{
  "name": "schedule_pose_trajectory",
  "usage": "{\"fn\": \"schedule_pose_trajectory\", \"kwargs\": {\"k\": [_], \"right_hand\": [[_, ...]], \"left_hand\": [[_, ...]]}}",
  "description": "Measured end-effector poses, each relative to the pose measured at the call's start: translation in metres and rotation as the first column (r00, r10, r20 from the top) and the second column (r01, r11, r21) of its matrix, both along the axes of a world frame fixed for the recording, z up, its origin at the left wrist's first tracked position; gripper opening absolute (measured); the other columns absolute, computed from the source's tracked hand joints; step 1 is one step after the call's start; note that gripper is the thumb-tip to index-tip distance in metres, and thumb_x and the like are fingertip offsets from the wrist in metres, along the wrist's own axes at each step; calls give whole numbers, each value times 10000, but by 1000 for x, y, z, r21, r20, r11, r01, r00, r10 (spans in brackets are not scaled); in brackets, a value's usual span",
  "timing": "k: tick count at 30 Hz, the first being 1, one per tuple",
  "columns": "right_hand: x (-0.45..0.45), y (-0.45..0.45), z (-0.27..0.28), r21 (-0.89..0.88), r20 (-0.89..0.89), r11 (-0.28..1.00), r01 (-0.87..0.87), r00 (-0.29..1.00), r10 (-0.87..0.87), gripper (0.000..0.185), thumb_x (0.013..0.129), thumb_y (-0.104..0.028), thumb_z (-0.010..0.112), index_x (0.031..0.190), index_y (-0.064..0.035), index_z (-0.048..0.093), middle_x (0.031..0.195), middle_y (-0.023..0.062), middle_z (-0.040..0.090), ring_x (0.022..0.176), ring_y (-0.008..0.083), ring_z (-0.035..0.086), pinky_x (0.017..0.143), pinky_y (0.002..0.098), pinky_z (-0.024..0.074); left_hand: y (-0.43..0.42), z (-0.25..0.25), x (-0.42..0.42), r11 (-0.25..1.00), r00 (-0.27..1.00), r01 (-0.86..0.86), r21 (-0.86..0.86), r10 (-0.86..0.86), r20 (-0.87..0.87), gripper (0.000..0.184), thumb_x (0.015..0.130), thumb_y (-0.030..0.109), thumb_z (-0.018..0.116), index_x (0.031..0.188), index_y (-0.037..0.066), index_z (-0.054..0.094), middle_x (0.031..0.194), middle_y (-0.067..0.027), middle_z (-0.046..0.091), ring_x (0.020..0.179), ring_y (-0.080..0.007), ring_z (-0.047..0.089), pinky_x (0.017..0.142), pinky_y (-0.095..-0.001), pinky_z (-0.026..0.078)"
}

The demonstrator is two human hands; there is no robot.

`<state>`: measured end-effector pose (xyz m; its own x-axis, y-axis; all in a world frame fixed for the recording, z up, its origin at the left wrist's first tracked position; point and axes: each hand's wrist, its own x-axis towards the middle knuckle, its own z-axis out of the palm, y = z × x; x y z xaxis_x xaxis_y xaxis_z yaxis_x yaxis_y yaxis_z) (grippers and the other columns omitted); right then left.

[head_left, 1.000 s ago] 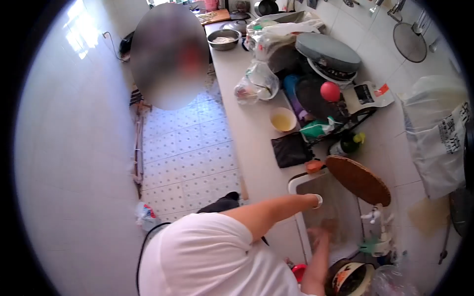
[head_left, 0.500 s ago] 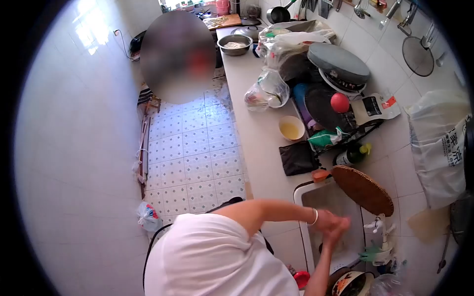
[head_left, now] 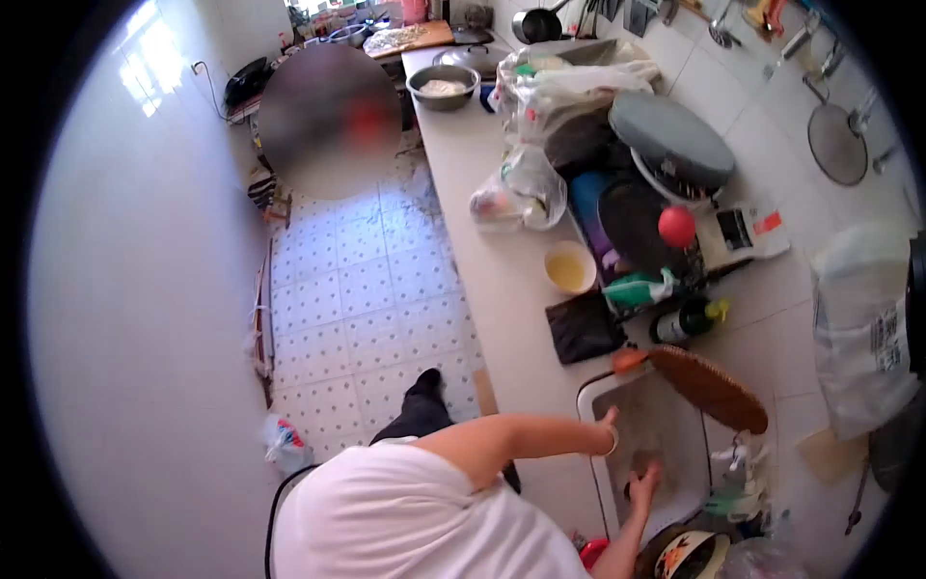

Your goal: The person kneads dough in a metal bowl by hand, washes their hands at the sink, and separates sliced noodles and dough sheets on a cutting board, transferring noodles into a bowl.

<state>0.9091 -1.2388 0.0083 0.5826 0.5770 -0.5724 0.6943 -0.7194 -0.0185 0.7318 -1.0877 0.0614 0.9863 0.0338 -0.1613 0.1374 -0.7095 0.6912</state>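
Observation:
My left hand (head_left: 610, 425), with a pale bracelet (head_left: 613, 441) at the wrist, is over the near rim of the white sink (head_left: 696, 425). One of its digits points up and the rest is partly hidden. Lower down, my right hand (head_left: 644, 480) is inside the sink, fingers apart, and I see nothing held. The two hands are separate. A white faucet (head_left: 738, 454) stands at the sink's far side. A round brown woven lid (head_left: 709, 391) leans over the sink's upper corner beside an orange item (head_left: 630, 360).
On the counter (head_left: 516, 318) are a bowl of yellow liquid (head_left: 570, 268), a black cloth-like item (head_left: 585, 328), a green bottle (head_left: 683, 321) and a loaded dish rack (head_left: 637, 227). A patterned pot (head_left: 693, 555) sits below the sink. A blurred person (head_left: 331, 121) is at the far end.
My hands were clasped together over the sink. They have come apart, the left drawing back to the near rim and the right lower in the basin. The view has shifted slightly.

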Motion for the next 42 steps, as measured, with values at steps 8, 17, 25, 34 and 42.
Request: {"fn": "schedule_pose_trajectory", "kwargs": {"k": [8,17,25,34,42], "right_hand": [[-153,112,25,657,322,729,-191,946,-43,488,812,-123,578,1259,-2,425,1201,175,497,1139,313,479,977,410,370],[-419,433,186,860,-504,279,427,792,343,355,851,-56,550,1198,9,507,1144,101,544,1101,215,510,941,334,416],[-428,686,368,959,-195,-54,280,782,592,289,897,-168,560,1144,-19,545,1014,47,589,903,113,563,811,262,468],[-313,1052,547,944,236,-285,-165,942,240,311,852,-275,608,1029,-21,580,774,64,636,677,155,599,620,289,487],[-258,1162,568,601,750,391,-697,322,-578,700,821,-558,578,1222,3,455,1105,203,583,998,315,591,819,416,487]], "left_hand": [[84,11,-138,996,931,62,-65,-34,364,585,805,107,565,1358,120,375,1336,-132,432,1208,-277,454,971,-425,386],[347,64,-418,711,612,-598,-369,703,362,265,832,60,566,1091,90,614,999,-130,647,915,-318,613,813,-365,495],[499,75,-535,601,415,-635,-485,795,442,203,849,46,554,1033,64,638,945,-110,677,859,-253,660,757,-321,517],[708,56,-608,498,430,-734,-462,867,252,203,861,20,540,1037,41,639,945,-86,684,855,-182,669,769,-286,530],[820,72,-675,409,436,-705,-580,894,100,201,879,68,542,1061,50,625,943,-73,682,863,-167,659,781,-283,521]]}}
